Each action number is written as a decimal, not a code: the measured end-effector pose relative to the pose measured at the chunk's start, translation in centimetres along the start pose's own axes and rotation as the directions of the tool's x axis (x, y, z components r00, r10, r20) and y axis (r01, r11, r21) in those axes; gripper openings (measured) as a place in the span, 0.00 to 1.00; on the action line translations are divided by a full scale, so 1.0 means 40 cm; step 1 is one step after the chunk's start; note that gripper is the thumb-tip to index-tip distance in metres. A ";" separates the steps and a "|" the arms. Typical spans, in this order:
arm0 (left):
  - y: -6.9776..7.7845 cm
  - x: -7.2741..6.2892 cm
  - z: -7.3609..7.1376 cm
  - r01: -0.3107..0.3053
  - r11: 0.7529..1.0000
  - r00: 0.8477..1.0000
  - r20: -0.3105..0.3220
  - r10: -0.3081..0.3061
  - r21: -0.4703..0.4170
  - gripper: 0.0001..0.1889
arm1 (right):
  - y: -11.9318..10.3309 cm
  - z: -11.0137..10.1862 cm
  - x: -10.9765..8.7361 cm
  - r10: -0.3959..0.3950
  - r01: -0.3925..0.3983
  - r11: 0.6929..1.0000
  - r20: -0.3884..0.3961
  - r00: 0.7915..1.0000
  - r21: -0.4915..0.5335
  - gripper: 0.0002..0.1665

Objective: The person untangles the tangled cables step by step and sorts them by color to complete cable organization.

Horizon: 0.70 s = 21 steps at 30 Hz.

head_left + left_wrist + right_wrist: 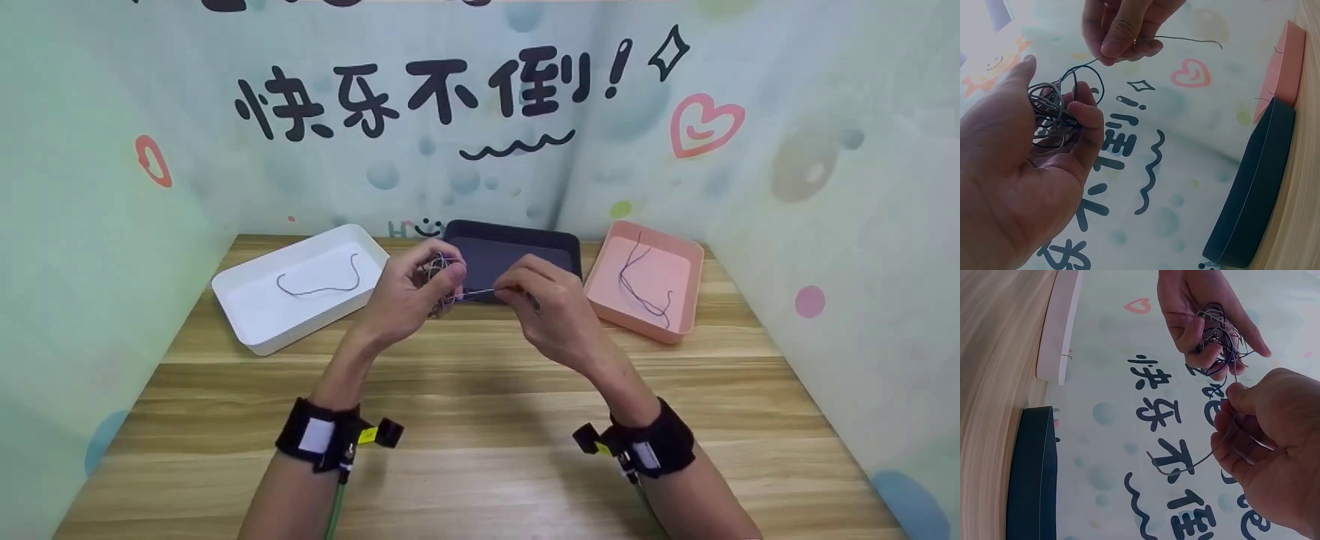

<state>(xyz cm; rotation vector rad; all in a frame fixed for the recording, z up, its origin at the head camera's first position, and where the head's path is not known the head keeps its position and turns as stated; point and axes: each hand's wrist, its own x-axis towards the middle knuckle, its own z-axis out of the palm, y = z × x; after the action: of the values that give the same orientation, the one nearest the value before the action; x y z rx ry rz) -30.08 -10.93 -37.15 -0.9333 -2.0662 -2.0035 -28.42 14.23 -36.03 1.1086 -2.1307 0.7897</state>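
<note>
Grey and dark thin cords, with a little blue among them, make up a loose, looped tangle (1053, 115) that sits in the left hand (409, 292), raised above the wood-grain tabletop (465, 450). The left fingers curl round the bundle while, in the left wrist view, the thumb stands off it. That probably gathers the loops in one place without crushing them, so a single cord can slide among the rest.

The right hand (551, 307) pinches one thin grey strand (1193, 467) between thumb and fingertips, just beside the bundle. The short length between the hands looks straight, which suggests a light pull against the left hand's hold; past the pinch, the free end hangs in a slack curve. Gripping near the tangle likely gives better control than gripping the tip would. Holding everything up in the air seems to leave the loops clear of the surface.

Three shallow trays stand along the far side of the table. The white rectangular tray (315, 262), on the left and angled towards the person, holds one thin dark cord (322, 289) lying in a wide bend. The pink rectangular tray (679, 259), on the right, holds several thin dark cords (622, 276) that cross one another. Between them is the dark blue-black rectangular tray (495, 251), behind the hands; they hide part of its floor, so I cannot tell all it contains. Set apart in this way, the trays presumably stop their cords mixing.
</note>
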 end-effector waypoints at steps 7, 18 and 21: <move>-0.002 -0.002 0.000 0.036 0.999 0.999 0.021 -0.036 -0.002 0.07 | 0.008 -0.009 0.003 -0.073 0.067 0.996 -0.106 0.992 -0.063 0.06; 0.002 -0.003 -0.028 0.042 0.996 0.996 -0.081 -0.035 0.080 0.06 | 0.037 -0.056 0.001 -0.037 0.021 0.996 -0.180 0.983 -0.091 0.08; 0.005 -0.005 -0.043 0.033 0.996 0.995 -0.095 -0.026 0.077 0.06 | 0.050 -0.072 0.002 -0.029 0.007 0.994 -0.204 0.979 -0.108 0.09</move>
<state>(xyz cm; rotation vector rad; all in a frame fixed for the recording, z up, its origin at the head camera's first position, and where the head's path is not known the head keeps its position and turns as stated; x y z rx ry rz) -30.38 -12.61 -36.87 -0.7835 -2.1031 -1.9252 -29.49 17.23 -34.56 0.9468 -1.9631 0.7387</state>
